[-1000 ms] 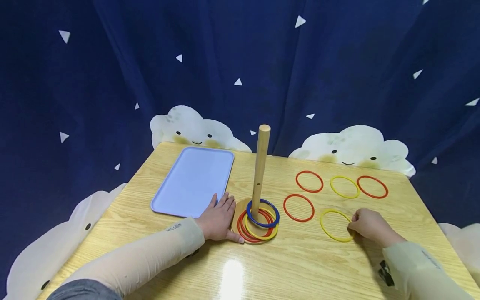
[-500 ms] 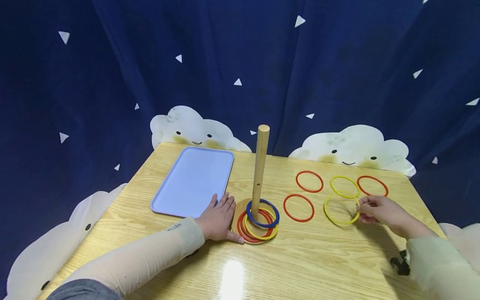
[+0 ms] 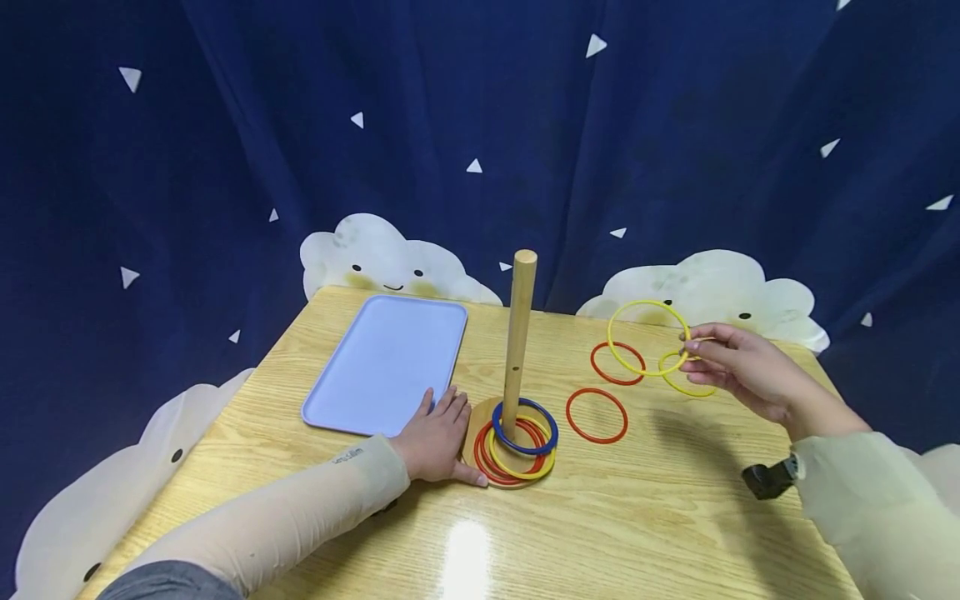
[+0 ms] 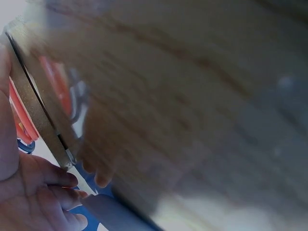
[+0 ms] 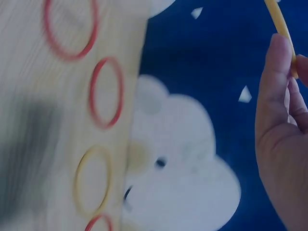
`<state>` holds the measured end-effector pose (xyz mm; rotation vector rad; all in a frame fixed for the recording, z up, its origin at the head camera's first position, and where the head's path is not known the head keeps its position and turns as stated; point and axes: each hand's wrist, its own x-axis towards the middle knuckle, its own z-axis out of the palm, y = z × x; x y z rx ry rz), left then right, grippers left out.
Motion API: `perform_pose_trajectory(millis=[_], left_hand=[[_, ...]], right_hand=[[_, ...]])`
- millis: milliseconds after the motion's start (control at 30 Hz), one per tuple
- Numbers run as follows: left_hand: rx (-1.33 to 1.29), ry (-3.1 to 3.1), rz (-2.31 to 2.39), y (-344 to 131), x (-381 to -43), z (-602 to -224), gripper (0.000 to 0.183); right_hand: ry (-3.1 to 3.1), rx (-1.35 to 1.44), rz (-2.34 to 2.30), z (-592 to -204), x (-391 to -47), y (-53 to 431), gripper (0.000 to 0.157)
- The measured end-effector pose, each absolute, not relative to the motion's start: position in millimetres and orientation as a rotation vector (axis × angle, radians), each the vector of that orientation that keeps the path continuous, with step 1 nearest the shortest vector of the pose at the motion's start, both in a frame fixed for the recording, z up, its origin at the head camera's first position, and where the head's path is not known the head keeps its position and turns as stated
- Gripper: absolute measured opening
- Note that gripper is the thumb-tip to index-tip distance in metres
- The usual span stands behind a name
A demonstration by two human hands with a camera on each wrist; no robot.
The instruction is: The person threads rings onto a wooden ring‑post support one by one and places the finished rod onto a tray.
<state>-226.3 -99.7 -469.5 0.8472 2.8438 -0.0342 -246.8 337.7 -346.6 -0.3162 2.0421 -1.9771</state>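
Observation:
A yellow ring [image 3: 611, 333] is raised above the table, its right side pinched between the thumb and fingers of my right hand [image 3: 742, 367]. The right wrist view shows the thumb against the same yellow ring [image 5: 280, 21]. My left hand [image 3: 433, 437] lies with spread fingers at the left edge of the round wooden base [image 3: 480, 414]. From that base rises an upright wooden post [image 3: 522, 325]. Around the post's foot lie a blue ring [image 3: 556, 429], a yellow ring and red rings. In the left wrist view my left hand [image 4: 36, 197] shows its fingers beside the table edge.
Two red rings [image 3: 625, 417] lie flat right of the post. Farther right, another yellow ring [image 3: 686, 390] lies partly behind my right hand. A red ring [image 5: 99, 222] shows beyond it in the right wrist view. Left of the post is a blue tray [image 3: 390, 358] on the wooden table [image 3: 600, 525].
My right hand has lifted the yellow ring off the table, then carried it up, away from me and a little left. The left hand has stayed in place.

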Motion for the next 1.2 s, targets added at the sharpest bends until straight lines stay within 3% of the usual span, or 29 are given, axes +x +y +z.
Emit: perform_pose_trajectory(millis=[667, 933, 1200], left_hand=[[0.836, 2.839, -0.020, -99.9, -225.2, -470.0, 0.116], [0.838, 2.854, -0.048, -101.3, -224.7, -469.7, 0.116], [0.833, 2.836, -0.046, -102.0, -224.2, -469.8, 0.117]], right_hand=[[1.600, -0.615, -2.354, -255.8, -234.8, 230.9, 0.016], [1.662, -0.605, -2.246, -252.5, -231.1, 203.3, 0.014], [1.821, -0.521, -2.020, -276.8, -231.0, 189.9, 0.013]])
